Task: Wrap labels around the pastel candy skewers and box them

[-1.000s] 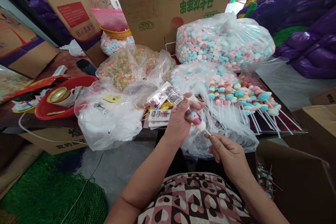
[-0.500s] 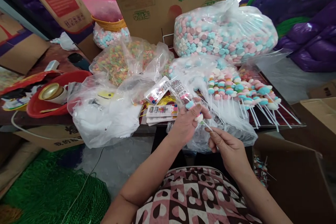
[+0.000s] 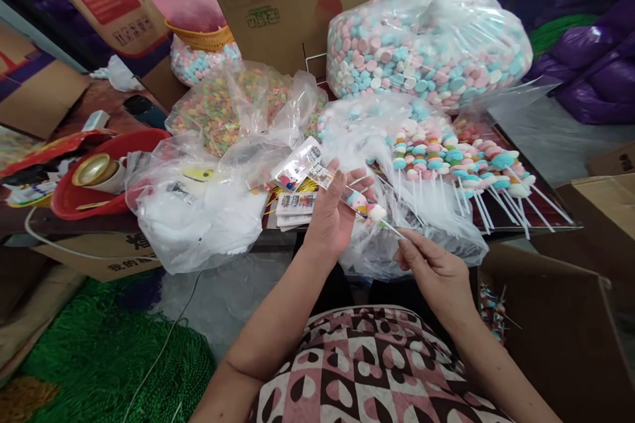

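A candy skewer (image 3: 376, 213) with pink, blue and white pieces lies partly inside a clear printed wrapper (image 3: 321, 176). My left hand (image 3: 333, 215) holds the wrapper across its palm, under the thumb, with the other fingers loosely spread. The skewer's white stick (image 3: 391, 229) points down to the right, its end pinched between the thumb and fingers of my right hand (image 3: 431, 271). Left of my left hand lie a stack of printed wrappers (image 3: 292, 205) and yellow ties (image 3: 308, 184). Finished-looking marshmallow skewers (image 3: 459, 162) are piled to the right on plastic.
Behind stand a large bag of marshmallows (image 3: 426, 53), a bag of small colourful candies (image 3: 248, 102) and a cardboard box (image 3: 307, 6). A white-filled plastic bag (image 3: 198, 225) and red basin (image 3: 62, 195) are at the left. An open carton (image 3: 550, 317) sits low right.
My left hand has shifted left and its fingers have loosened from around the skewer, showing more of the candy. My right hand still pinches the stick. The view has tilted slightly.
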### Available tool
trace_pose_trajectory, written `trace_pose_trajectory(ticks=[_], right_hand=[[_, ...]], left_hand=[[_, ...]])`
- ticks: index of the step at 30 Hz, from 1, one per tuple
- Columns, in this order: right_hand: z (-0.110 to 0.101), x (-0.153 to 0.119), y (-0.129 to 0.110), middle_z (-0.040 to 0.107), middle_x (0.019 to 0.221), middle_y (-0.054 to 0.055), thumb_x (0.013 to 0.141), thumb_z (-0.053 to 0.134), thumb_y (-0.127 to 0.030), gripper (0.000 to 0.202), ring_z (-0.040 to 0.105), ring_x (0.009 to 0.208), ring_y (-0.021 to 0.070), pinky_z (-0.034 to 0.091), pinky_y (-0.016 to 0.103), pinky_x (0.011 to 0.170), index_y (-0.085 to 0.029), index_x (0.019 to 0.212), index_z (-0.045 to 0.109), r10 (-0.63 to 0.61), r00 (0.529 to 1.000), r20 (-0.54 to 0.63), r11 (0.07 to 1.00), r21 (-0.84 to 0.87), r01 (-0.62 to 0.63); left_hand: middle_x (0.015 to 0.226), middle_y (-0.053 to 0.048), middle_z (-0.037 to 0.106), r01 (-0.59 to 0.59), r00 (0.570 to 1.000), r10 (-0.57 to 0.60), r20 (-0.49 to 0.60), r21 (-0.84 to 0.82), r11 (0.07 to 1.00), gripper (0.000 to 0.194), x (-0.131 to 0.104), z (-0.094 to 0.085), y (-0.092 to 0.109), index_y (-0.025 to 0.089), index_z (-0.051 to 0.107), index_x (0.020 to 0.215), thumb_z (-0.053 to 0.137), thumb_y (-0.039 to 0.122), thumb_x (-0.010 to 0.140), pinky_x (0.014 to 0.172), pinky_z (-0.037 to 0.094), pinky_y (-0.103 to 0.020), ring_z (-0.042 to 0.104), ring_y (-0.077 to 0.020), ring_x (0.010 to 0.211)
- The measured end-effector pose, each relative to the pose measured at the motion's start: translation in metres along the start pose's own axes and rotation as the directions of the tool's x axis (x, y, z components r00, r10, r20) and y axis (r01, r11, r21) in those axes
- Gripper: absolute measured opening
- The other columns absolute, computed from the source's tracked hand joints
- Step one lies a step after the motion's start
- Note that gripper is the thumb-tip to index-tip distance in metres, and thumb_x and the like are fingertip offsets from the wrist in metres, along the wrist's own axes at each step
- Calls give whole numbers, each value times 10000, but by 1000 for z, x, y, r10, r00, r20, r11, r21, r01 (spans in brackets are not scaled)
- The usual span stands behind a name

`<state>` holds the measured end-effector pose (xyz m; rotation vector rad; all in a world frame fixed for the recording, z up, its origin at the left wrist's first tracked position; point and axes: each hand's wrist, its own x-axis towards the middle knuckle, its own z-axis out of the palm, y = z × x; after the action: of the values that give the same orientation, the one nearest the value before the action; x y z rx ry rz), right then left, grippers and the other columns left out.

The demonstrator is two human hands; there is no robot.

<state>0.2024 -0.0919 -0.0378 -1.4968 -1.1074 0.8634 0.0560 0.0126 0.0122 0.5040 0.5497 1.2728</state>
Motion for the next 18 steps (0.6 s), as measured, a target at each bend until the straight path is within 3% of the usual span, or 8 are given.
trace_pose_trajectory(ticks=[2, 4, 7, 10, 12, 14, 16, 18], right_hand=[[-1, -1, 0, 672, 640, -4, 857, 636, -369, 266, 581, 549, 159, 479, 303, 588, -235, 1052, 757, -54, 998, -20, 991, -127, 51], [0, -4, -3, 648, 602, -9, 860, 628, -387, 246, 566, 525, 155, 470, 297, 571, -242, 1009, 757, -61, 998, -29, 987, -151, 56], [6, -10, -9, 552, 464, -40, 858, 634, -438, 248, 484, 421, 136, 444, 281, 502, -228, 937, 740, 98, 992, 82, 991, 86, -105], [13, -14, -17, 395, 321, -91, 866, 628, -454, 262, 333, 294, 96, 462, 283, 497, -203, 851, 702, 273, 892, 360, 806, 420, -417], [17, -15, -19, 331, 291, -114, 848, 653, -437, 249, 251, 253, 69, 468, 279, 490, -194, 799, 678, 298, 809, 507, 656, 506, -559], [20, -13, -19, 321, 294, -120, 830, 678, -429, 245, 234, 245, 56, 464, 265, 481, -189, 780, 666, 293, 773, 563, 595, 525, -608], [20, -10, -15, 362, 316, -114, 837, 677, -434, 251, 271, 269, 55, 477, 257, 509, -185, 813, 669, 295, 804, 517, 628, 529, -571], [19, -9, -11, 464, 382, -92, 845, 682, -442, 261, 364, 325, 70, 460, 239, 504, -188, 904, 667, 295, 869, 397, 739, 482, -471]], left_hand=[[810, 30, 661, 14, 998, -14, -63, -8, 1000, 443, 1, 2, -3, 263, 573, 1165, 755, 367, 774, 779, 513, -329, 680, -166, 799], [699, 62, 598, 44, 996, -46, -78, -27, 999, 372, 1, 2, -7, 247, 596, 1124, 730, 322, 785, 796, 510, -334, 655, -137, 711], [673, 66, 583, 90, 996, -89, 23, -76, 993, 286, 2, -2, -10, 228, 622, 1078, 686, 285, 805, 866, 506, -351, 650, -121, 693], [685, 49, 612, 124, 980, -107, 165, -100, 987, 269, 2, -7, -9, 209, 636, 1068, 671, 294, 816, 902, 502, -368, 667, -134, 721], [661, 43, 608, 152, 965, -129, 229, -86, 985, 287, 1, -9, -10, 192, 640, 1069, 676, 326, 818, 905, 503, -376, 673, -148, 730], [624, 44, 588, 175, 951, -157, 267, -43, 984, 304, -1, -9, -11, 180, 640, 1071, 681, 345, 819, 899, 504, -379, 677, -160, 732], [601, 45, 576, 177, 944, -174, 279, 16, 984, 286, -2, -8, -12, 173, 639, 1064, 673, 333, 829, 885, 506, -366, 676, -161, 728], [604, 43, 578, 155, 950, -165, 265, 57, 986, 250, -2, -7, -13, 168, 638, 1057, 652, 305, 848, 867, 506, -337, 672, -149, 726]])
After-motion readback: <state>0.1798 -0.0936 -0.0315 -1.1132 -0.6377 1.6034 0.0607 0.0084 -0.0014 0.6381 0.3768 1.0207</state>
